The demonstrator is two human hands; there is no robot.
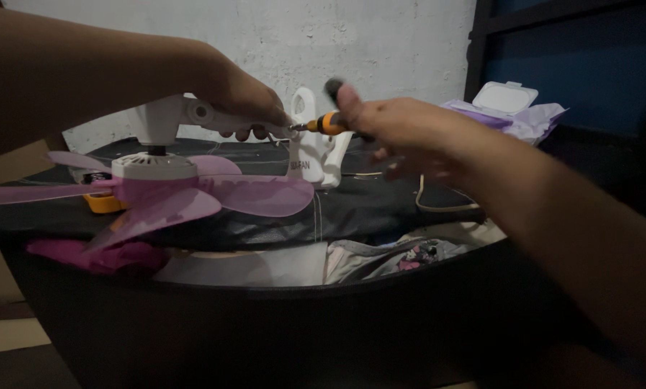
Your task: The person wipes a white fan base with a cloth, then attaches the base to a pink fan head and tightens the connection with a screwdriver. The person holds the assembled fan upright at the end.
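My left hand (240, 101) grips the white arm of a small fan (166, 115) that lies on a black surface. The fan's pink blades (251, 193) spread below, around a white hub (154, 166). My right hand (388, 126) holds an orange-and-black screwdriver (325, 123). Its tip points left and meets the fan arm right beside my left fingers. A white stand piece (316, 155) is upright just behind the screwdriver.
A dark tub rim (265, 292) curves across the front, with folded clothes (380, 258) inside. A purple wipes pack with an open white lid (507, 101) sits at the back right. An orange item (101, 203) lies under the blades. A pale cord (438, 205) trails on the black surface.
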